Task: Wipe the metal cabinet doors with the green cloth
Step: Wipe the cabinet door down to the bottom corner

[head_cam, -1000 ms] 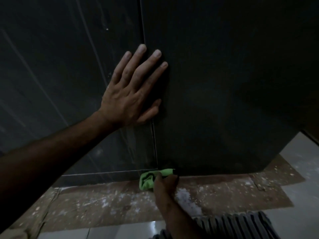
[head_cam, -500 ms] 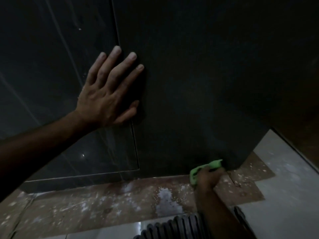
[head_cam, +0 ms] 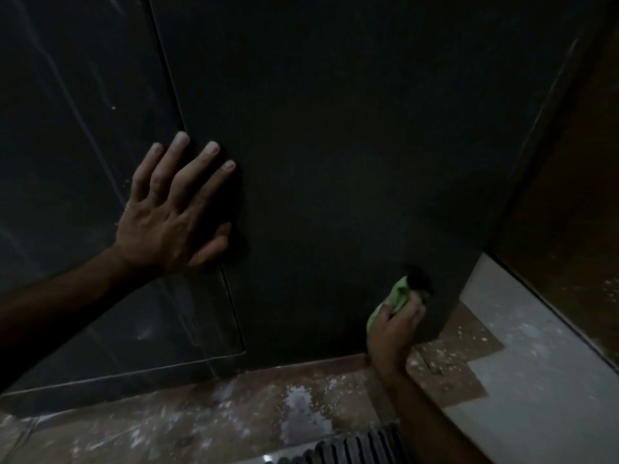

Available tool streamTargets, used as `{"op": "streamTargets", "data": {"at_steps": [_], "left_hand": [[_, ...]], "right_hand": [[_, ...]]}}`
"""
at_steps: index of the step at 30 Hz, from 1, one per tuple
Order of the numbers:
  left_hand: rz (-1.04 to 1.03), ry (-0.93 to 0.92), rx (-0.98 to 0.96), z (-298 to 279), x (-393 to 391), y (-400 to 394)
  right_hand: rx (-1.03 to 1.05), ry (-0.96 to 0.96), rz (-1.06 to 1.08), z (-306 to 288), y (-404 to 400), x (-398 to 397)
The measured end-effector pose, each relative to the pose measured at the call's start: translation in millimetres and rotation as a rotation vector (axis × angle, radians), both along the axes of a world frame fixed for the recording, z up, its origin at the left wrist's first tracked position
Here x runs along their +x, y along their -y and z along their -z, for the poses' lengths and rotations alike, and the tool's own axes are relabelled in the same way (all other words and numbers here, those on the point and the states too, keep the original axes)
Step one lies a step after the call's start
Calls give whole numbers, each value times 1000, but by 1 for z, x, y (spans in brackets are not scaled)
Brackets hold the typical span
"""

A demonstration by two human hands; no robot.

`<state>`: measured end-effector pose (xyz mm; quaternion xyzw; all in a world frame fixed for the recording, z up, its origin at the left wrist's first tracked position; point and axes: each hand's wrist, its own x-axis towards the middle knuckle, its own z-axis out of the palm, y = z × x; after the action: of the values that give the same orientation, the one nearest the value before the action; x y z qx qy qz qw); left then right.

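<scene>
Two dark metal cabinet doors fill the view: a left door (head_cam: 83,162) with pale streaks and a matte right door (head_cam: 335,145). My left hand (head_cam: 174,212) lies flat with spread fingers across the seam between them. Low on the right door, near its right edge, my right hand (head_cam: 392,329) holds a bunched green cloth (head_cam: 395,298) against the metal. The fingers curl round the cloth. Part of the cloth is hidden behind my fingers.
A brown floor strip (head_cam: 201,413) speckled with white marks runs along the cabinet's foot. Pale floor tiles (head_cam: 536,380) lie at the right, beside a brown wooden surface (head_cam: 576,195). A dark ribbed object (head_cam: 351,447) sits at the bottom edge.
My right hand has carried the cloth from the door seam at the bottom rightward, then up onto the right door's lower right part. My left hand stays pressed on the seam.
</scene>
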<state>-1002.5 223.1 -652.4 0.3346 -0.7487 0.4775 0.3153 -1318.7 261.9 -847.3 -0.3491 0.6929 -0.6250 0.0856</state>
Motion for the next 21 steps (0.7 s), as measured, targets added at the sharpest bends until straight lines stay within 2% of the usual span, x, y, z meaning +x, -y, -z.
{"op": "streamTargets", "data": {"at_steps": [3, 6, 8, 9, 11, 13, 14, 15, 17, 19, 21], "left_hand": [[5, 6, 17, -1, 1, -2], [-3, 19, 15, -3, 1, -2], [-15, 19, 19, -2, 1, -2], [-21, 22, 26, -2, 1, -2], [-30, 34, 46, -4, 1, -3], [-30, 34, 73, -5, 2, -7], [-24, 32, 92, -7, 2, -10], [-14, 29, 114, -10, 2, -13], [10, 13, 164, -17, 2, -20], [34, -8, 215, -25, 5, -27], [62, -46, 254, -36, 8, -31]], "right_hand": [[78, 21, 8, -10, 3, -19], [-150, -18, 176, -78, 19, -37], [-294, -137, 158, -119, 27, -15], [-338, -254, 87, -129, 26, 7], [-373, -630, -169, -119, 14, 52], [-294, -1008, -410, -80, -1, 74], [-243, -1082, -456, -64, -4, 73], [-220, -1062, -443, -59, -3, 69], [-287, -887, -313, -82, 8, 66], [-403, -752, -169, -142, 20, 74], [-497, -715, -79, -228, 28, 91]]}}
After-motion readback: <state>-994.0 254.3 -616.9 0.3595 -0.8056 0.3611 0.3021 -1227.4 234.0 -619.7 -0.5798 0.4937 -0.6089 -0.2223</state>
